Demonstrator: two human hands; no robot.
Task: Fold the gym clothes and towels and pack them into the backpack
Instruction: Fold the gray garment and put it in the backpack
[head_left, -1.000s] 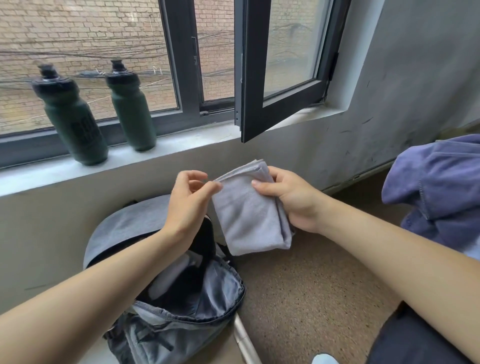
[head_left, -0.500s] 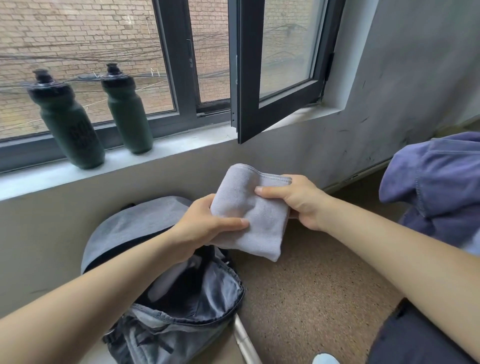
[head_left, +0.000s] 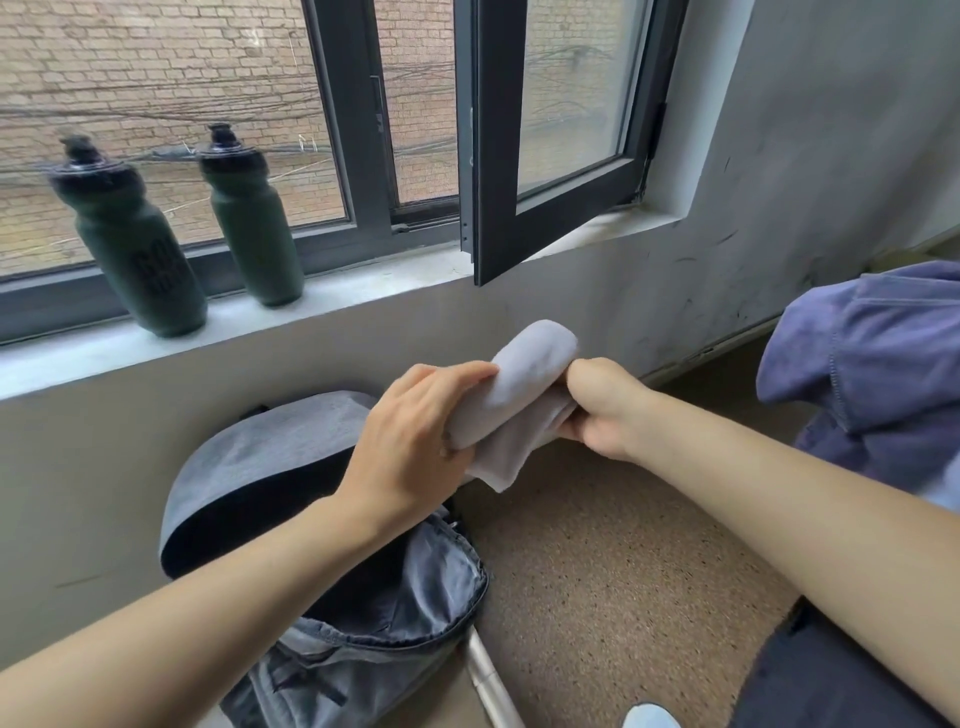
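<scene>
We hold the small pale grey soft cloth towel (head_left: 524, 379) up in the air between both hands. It is in front of the wall below the window sill, just above and to the right of the open mouth of the grey fabric backpack (head_left: 270, 457), which stands on the floor at the near left. Our left hand (head_left: 410, 441) curls its fingers over the towel's left end. Our right hand (head_left: 602, 410) is closed like a fist around the right end, so both are grasping cloth. The towel is doubled into a thick bundle, rounded on top, with one loose corner hanging down between the hands.

We judge it light and wholly limp: it will not keep a fold by itself and sags wherever nothing supports it. It looks neither slippery nor fragile, and its nap should give the fingers good purchase. The best hold seems to be across the bundle's full thickness, pinching every layer together with the hanging corner tucked in, so it goes into the bag without opening out. One hand could probably carry it alone while the other spreads the backpack's slack mouth.

A crumpled blue-violet garment (head_left: 872, 364) lies at the far right, apparently unfolded.
</scene>
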